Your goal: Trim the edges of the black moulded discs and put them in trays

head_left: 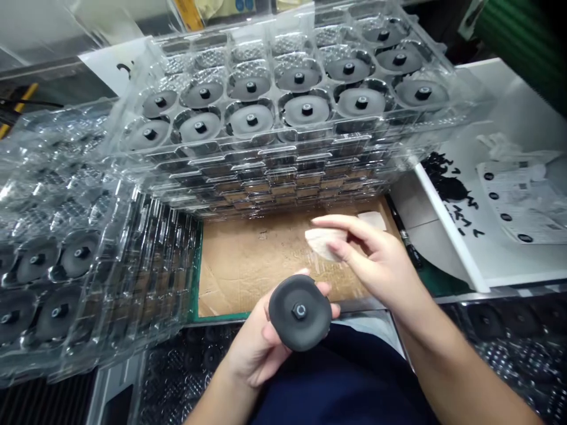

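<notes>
In my left hand [266,348] is a round black rubber disc [287,327] with a small hexagonal stub at its centre, its stub side turned up toward me. My fingers wrap its rim from below. A folded white cloth [325,242] is pinched between the thumb and fingers of my right hand [372,254], just above and to the right of the disc, apart from it. Both hands are over the near part of a brown cardboard sheet [248,260].
Beyond the cardboard rises a stack of clear plastic trays [274,141] holding similar discs. More clear trays [93,301] stand at left. To the right, a white surface [514,260] bears black scraps [452,186] and labelled plastic bags [522,195]. A white pad [372,221] lies on the cardboard.
</notes>
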A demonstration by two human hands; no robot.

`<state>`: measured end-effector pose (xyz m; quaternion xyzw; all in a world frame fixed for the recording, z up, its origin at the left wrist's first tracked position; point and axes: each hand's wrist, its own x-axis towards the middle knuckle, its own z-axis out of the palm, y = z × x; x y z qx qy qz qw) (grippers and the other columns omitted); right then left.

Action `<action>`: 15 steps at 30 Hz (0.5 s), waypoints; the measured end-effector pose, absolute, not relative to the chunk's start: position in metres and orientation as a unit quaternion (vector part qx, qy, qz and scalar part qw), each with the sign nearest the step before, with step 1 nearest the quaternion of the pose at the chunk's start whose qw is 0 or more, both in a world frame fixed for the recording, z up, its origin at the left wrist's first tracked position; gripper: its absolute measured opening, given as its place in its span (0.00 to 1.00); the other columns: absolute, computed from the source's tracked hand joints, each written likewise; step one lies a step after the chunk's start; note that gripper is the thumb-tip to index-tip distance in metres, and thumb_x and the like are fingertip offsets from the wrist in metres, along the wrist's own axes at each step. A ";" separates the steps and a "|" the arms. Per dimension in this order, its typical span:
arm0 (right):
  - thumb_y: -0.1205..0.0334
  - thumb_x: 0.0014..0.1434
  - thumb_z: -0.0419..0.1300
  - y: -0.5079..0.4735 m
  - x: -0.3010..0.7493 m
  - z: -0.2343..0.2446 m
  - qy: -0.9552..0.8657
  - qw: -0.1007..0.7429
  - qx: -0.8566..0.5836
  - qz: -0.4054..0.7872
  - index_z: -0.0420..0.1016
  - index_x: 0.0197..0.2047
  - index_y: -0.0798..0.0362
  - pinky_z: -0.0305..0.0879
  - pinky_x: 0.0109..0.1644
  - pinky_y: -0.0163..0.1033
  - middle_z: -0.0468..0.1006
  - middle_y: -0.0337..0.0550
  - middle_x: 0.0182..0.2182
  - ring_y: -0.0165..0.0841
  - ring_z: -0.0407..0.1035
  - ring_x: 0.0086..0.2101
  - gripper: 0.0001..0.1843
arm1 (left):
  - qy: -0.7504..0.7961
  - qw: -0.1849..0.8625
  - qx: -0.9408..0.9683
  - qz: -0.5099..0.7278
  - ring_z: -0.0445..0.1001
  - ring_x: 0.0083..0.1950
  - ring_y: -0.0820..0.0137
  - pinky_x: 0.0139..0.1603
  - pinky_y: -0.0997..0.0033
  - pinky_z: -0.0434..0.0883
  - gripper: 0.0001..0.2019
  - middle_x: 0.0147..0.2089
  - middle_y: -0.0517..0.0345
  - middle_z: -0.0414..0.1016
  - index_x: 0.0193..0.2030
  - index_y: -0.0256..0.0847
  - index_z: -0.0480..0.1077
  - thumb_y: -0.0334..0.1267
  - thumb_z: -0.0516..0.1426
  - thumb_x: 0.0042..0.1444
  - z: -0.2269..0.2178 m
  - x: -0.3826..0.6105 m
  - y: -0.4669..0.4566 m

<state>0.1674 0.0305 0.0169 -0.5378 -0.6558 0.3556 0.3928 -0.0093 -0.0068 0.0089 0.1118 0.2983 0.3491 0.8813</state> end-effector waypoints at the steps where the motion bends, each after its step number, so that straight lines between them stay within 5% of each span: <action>1: 0.64 0.61 0.55 0.031 0.172 0.003 -0.628 0.364 -0.576 0.376 0.71 0.50 0.51 0.68 0.36 0.35 0.78 0.41 0.39 0.30 0.71 0.34 0.14 | 0.271 0.892 0.100 0.349 0.77 0.47 0.61 0.45 0.70 0.74 0.29 0.49 0.54 0.77 0.49 0.45 0.73 0.42 0.70 0.37 0.008 -0.011 -0.006; 4: 0.62 0.58 0.57 0.023 0.180 -0.042 -0.625 0.280 -0.609 0.401 0.75 0.43 0.53 0.70 0.33 0.36 0.76 0.43 0.37 0.31 0.72 0.31 0.11 | 0.252 0.898 0.075 0.352 0.76 0.50 0.60 0.45 0.70 0.75 0.27 0.52 0.52 0.75 0.50 0.44 0.72 0.41 0.69 0.39 0.005 -0.015 -0.005; 7: 0.62 0.59 0.54 0.007 0.179 -0.078 -0.633 0.247 -0.633 0.371 0.78 0.35 0.54 0.71 0.41 0.41 0.75 0.46 0.37 0.35 0.73 0.37 0.11 | 0.271 0.891 0.054 0.361 0.76 0.50 0.59 0.46 0.68 0.75 0.28 0.51 0.50 0.76 0.50 0.42 0.72 0.43 0.69 0.39 0.002 -0.018 -0.003; 12: 0.58 0.55 0.59 -0.020 0.174 -0.092 -0.649 0.209 -0.659 0.319 0.75 0.48 0.51 0.72 0.39 0.48 0.67 0.52 0.51 0.40 0.73 0.39 0.17 | 0.298 0.878 0.036 0.373 0.74 0.53 0.58 0.49 0.68 0.74 0.27 0.54 0.48 0.74 0.52 0.40 0.70 0.44 0.66 0.44 -0.006 -0.022 0.000; 15: 0.59 0.57 0.56 -0.023 0.173 -0.098 -0.648 0.211 -0.670 0.295 0.74 0.50 0.52 0.72 0.34 0.46 0.68 0.52 0.45 0.37 0.73 0.33 0.18 | 0.298 0.873 0.034 0.385 0.75 0.52 0.60 0.49 0.70 0.73 0.25 0.54 0.50 0.74 0.52 0.42 0.70 0.44 0.65 0.46 -0.011 -0.023 0.000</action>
